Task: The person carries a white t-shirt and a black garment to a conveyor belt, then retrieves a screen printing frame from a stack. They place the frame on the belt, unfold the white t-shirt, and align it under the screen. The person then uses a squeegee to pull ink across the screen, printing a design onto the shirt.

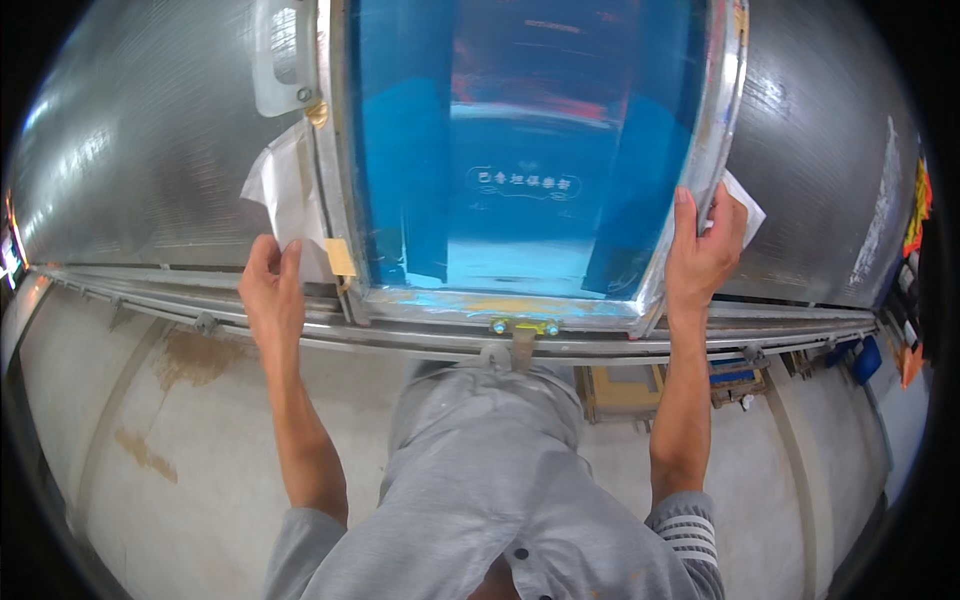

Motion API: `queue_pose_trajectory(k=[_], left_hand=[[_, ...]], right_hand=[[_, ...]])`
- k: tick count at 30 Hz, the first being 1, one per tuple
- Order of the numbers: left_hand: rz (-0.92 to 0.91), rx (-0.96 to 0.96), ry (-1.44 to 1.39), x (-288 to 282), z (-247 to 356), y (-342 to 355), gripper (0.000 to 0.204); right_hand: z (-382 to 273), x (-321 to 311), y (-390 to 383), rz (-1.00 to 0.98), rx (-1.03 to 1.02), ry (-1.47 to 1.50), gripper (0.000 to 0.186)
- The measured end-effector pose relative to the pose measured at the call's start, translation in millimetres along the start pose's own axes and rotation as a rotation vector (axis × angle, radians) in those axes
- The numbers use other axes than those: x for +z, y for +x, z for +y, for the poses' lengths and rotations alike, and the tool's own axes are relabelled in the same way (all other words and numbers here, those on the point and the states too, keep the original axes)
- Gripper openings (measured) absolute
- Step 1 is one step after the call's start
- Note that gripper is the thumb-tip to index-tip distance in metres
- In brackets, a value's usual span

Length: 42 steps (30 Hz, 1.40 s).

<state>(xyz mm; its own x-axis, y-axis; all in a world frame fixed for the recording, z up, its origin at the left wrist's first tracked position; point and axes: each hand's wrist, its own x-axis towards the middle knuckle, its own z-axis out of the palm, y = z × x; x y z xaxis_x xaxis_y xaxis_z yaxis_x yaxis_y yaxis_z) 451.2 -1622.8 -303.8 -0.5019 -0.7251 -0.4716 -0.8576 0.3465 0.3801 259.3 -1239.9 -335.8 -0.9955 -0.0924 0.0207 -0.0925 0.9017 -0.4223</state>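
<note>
A silkscreen frame (508, 306) with metal rails and blue mesh (530, 235) lies in front of me over a grey metal table. White sheet material (287, 190) sticks out past its left rail, and a white corner (748, 208) shows past the right rail; the part between is hidden. At the left piece's lower edge, my left hand (272, 285) is closed in a pinch on the sheet. My right hand (702, 250) is closed at the right rail, thumb along the rail and fingers curled at its outer side, beside the white corner.
A metal rail (430, 348) runs along the table's near edge, with a bolted clamp (526, 328) at the frame's middle. Yellowish tape (341, 257) sits on the left rail. A pale bracket (285, 65) stands at upper left. Small frames (620, 390) lie below the table's edge at right.
</note>
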Motion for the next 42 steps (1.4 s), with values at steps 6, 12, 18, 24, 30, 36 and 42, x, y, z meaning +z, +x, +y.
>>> queue_pose_trajectory(k=[6, 12, 18, 24, 30, 36, 42], left_hand=[[-0.058, -0.114, -0.036, -5, 5, -5, 0.036], [-0.148, -0.084, -0.306, -4, -17, 4, 0.039], [-0.2, -0.16, -0.536, -13, -35, 6, 0.053], [-0.29, -0.178, -0.469, -12, -27, 10, 0.062], [-0.329, -0.131, -0.385, -10, -27, 13, 0.06], [-0.342, -0.144, -0.372, -12, -14, 14, 0.063], [-0.365, -0.127, -0.335, -12, -19, 16, 0.061]], right_hand=[[52, -39, 5, 0.136, 0.392, 0.076, 0.046], [43, -53, 11, -0.09, 0.746, 0.423, 0.057], [62, -66, 2, -0.125, 0.686, 0.791, 0.061], [49, -64, -18, -0.349, 0.704, 0.657, 0.057], [50, -60, -26, -0.408, 0.772, 0.639, 0.049], [49, -66, -15, -0.518, 0.749, 0.594, 0.046], [52, -66, -18, -0.531, 0.745, 0.588, 0.047]])
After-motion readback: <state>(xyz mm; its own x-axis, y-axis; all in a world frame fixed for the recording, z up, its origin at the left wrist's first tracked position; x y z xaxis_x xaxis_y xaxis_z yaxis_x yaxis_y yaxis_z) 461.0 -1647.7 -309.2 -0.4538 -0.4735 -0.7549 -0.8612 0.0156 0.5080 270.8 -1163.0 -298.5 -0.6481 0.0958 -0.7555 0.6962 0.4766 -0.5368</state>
